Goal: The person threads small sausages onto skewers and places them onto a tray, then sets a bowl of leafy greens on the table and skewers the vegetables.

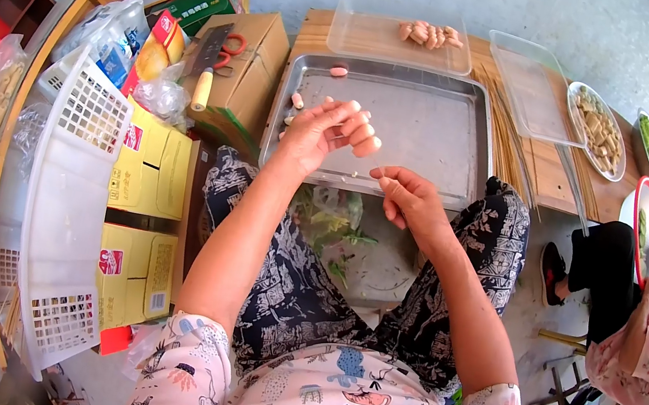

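Head view: the left hand (324, 135) is raised over the metal tray (392, 115) with fingers curled, and the right hand (411, 203) is by its near edge, thumb and forefinger drawn together; whether either grips anything cannot be told. Silver-grey and shallow, the tray has rounded corners and its long axis runs left to right. Small pink pieces (339, 71) lie at its left: the far one, smooth and oblong, points roughly left to right, while another, just beside the left hand, points more toward the person. Thin tan skewers (515, 154) lie slantwise right of the tray. White Chinese characters mark the green box (194, 6); the red labels on the yellow boxes (153, 164) are too small to read.
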`<state>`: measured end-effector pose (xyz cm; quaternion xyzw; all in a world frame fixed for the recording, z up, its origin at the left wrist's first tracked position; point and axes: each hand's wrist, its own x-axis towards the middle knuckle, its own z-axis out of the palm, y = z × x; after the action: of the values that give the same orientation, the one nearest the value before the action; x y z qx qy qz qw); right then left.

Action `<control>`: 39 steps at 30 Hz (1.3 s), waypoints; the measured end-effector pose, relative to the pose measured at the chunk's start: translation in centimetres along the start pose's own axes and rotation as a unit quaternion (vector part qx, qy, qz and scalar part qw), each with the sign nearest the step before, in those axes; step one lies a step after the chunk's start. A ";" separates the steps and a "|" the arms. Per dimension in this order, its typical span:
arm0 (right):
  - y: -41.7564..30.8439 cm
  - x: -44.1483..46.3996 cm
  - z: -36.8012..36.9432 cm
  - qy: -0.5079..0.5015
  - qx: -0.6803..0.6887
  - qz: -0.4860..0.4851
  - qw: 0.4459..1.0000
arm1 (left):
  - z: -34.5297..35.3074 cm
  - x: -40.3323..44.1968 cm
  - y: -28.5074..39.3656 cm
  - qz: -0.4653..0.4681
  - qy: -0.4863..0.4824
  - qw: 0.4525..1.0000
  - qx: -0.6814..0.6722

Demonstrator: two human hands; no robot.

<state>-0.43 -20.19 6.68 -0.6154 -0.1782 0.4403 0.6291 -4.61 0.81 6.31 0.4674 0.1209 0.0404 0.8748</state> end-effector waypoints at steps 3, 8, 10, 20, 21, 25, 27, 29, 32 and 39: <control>0.6 0.1 -0.2 -0.007 -0.035 -0.011 0.999 | -2.5 1.5 -0.4 0.048 -0.072 0.995 -0.047; 0.5 0.0 -0.1 0.006 -0.046 -0.015 0.999 | -1.5 1.1 -0.7 0.046 -0.032 0.998 -0.043; 0.4 0.0 -0.1 0.008 -0.025 -0.009 1.000 | -0.9 0.9 -0.8 0.034 -0.019 0.998 -0.042; 1.5 0.4 0.4 -0.003 -0.006 -0.001 1.000 | 0.9 1.7 -4.4 0.132 0.173 0.972 0.088; 1.6 0.4 0.6 -0.012 -0.001 -0.001 1.000 | 0.8 1.9 -4.5 0.140 0.191 0.969 0.064; 2.0 0.4 1.6 -0.026 -0.060 -0.047 0.997 | 1.0 2.3 -5.1 0.181 0.250 0.951 0.024; 2.7 0.6 1.9 -0.026 -0.062 -0.054 0.996 | 0.7 2.5 -5.4 0.189 0.265 0.945 0.024; 3.0 0.7 1.9 -0.024 -0.064 -0.062 0.996 | -0.3 2.8 -5.7 0.186 0.266 0.945 0.029; 3.1 0.6 1.9 -0.011 -0.054 -0.054 0.997 | -1.4 2.7 -5.5 0.098 0.117 0.988 0.014; 3.1 0.3 2.6 -0.028 -0.101 -0.038 0.994 | 1.7 2.4 -5.3 0.172 0.251 0.953 0.001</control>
<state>-3.28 -18.81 4.21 -0.6557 -0.2628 0.4127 0.5750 -2.14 -3.08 2.39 0.4570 0.2546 0.3061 0.7954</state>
